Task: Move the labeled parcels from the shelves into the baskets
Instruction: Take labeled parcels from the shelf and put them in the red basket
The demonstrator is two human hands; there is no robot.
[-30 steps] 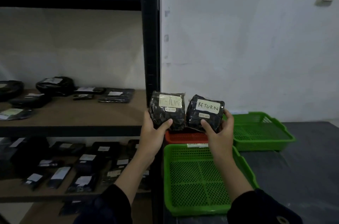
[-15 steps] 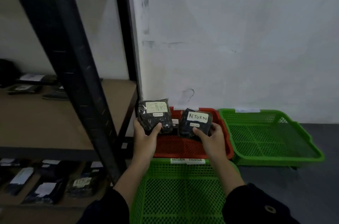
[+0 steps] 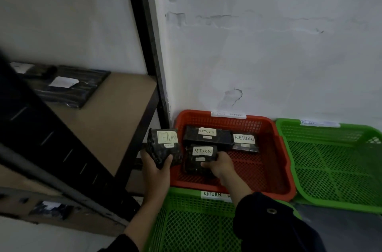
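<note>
Three baskets (image 3: 285, 161) against white wall (image 3: 268, 45)

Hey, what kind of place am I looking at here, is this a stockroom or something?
Most likely a small parcel storeroom or returns sorting corner. A metal shelf rack holds wrapped black parcels, the red basket holds parcels labeled RETURN, and more labeled green baskets sit on the floor against a bare wall.

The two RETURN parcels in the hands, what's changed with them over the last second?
Both came down from chest height toward the red basket. The right hand has lowered its RETURN parcel inside, near two parcels already there; whether it rests on the floor is unclear. The left hand holds its parcel at the basket's left rim. Both grips are unchanged.
</note>
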